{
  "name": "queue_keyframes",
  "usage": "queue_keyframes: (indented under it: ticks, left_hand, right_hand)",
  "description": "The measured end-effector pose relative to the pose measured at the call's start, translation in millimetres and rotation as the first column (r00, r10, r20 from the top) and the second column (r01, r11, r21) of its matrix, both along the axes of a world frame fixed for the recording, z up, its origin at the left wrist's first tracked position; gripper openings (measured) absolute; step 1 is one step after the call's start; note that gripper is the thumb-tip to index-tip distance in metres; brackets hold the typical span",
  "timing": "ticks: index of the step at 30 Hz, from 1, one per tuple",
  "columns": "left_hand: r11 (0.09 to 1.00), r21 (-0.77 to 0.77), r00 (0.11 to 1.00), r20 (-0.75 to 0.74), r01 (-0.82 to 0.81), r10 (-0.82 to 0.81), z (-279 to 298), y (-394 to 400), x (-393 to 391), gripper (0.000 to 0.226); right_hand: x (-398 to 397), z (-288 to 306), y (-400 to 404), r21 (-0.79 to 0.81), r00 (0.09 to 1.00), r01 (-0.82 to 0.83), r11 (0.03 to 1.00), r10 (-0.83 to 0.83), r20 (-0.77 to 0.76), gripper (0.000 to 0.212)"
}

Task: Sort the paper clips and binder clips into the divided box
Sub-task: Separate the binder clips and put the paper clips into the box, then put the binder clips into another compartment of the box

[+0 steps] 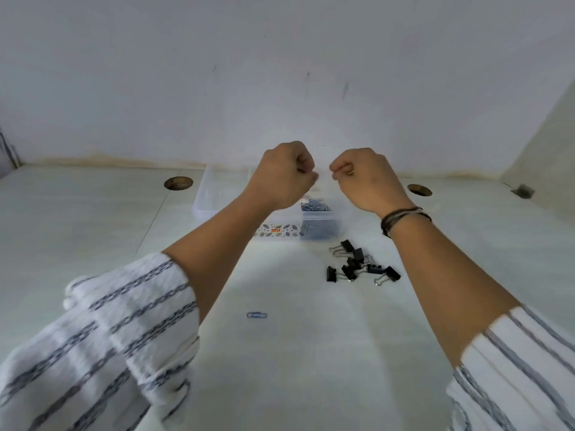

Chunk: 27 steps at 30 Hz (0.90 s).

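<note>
A clear divided box (203, 200) sits at the far middle of the pale tabletop (93, 231), its right-hand compartment heaped with blue paper clips (314, 205), while the left compartment looks bare as far as can be seen. Raised above the box, the left hand (284, 174) is curled into a fist, fingertips tucked; whether it pinches anything cannot be told. One stray paper clip (257, 315) lies alone on the near tabletop, light, thin and springy, probably best pinched by its edges or slid to lift. The right hand (365, 178), also curled with thumb against forefinger, hangs beside the left, apart from it; any small item between its fingers is too fine to make out. Below it, black binder clips (357, 264) lie clustered just in front of the box, stiff and light, easily taken by their wire handles.
</note>
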<state>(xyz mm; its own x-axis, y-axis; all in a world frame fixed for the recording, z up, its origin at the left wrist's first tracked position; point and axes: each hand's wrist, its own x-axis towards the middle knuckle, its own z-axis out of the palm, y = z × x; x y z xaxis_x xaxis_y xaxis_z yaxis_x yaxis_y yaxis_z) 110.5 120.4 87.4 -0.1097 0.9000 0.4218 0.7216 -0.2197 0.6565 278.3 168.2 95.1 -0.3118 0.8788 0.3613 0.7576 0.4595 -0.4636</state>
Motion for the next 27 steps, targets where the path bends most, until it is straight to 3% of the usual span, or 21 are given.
queue_keyframes:
  ticks: [3,7,9,11,16,19,21,23,27]
  left_hand:
    - [0.998,0.019,0.996,0.065,-0.056,0.055,-9.9,-28.0,-22.0,0.010]
    - [0.995,-0.010,0.974,0.200,-0.104,0.104,-26.1,-73.9,-47.5,0.009]
    - [0.993,-0.031,0.966,0.232,-0.112,0.116,-33.1,-91.4,-56.6,0.009]
    - [0.991,-0.047,0.958,0.253,-0.128,0.136,-39.4,-102.9,-64.1,0.009]
    - [0.980,-0.083,0.926,0.320,-0.183,0.200,-52.9,-117.8,-82.0,0.009]
    - [0.976,-0.112,0.924,0.316,-0.188,0.214,-56.0,-120.2,-89.2,0.008]
    - [0.979,-0.113,0.940,0.278,-0.170,0.196,-55.4,-119.7,-91.8,0.007]
    - [0.982,-0.125,0.973,0.169,-0.140,0.160,-52.5,-121.1,-94.7,0.007]
    - [0.958,-0.286,0.974,-0.223,-0.022,-0.044,-39.9,-133.4,-106.5,0.015]
  right_hand:
    - [-0.6,-11.3,-47.3,-0.011,0.992,-0.123,0.992,0.123,0.000,0.026]
    - [-13.7,-34.7,-117.6,-0.307,0.885,-0.386,0.870,0.443,0.141,0.010]
    - [-21.4,-45.6,-134.0,-0.400,0.817,-0.428,0.811,0.536,0.214,0.019]
    - [-29.4,-57.1,-140.4,-0.409,0.771,-0.444,0.797,0.573,0.279,0.023]
    - [-46.1,-63.9,-145.9,-0.425,0.782,-0.427,0.798,0.562,0.269,0.015]
    - [-50.8,-63.6,-145.9,-0.453,0.749,-0.388,0.803,0.561,0.353,0.016]
    - [-52.1,-62.8,-145.3,-0.389,0.733,-0.384,0.837,0.533,0.424,0.022]
    - [-47.3,-53.1,-136.5,-0.319,0.774,-0.368,0.873,0.478,0.414,0.020]
    - [-23.7,-13.1,-88.8,-0.086,0.986,-0.135,0.987,0.142,0.086,0.012]
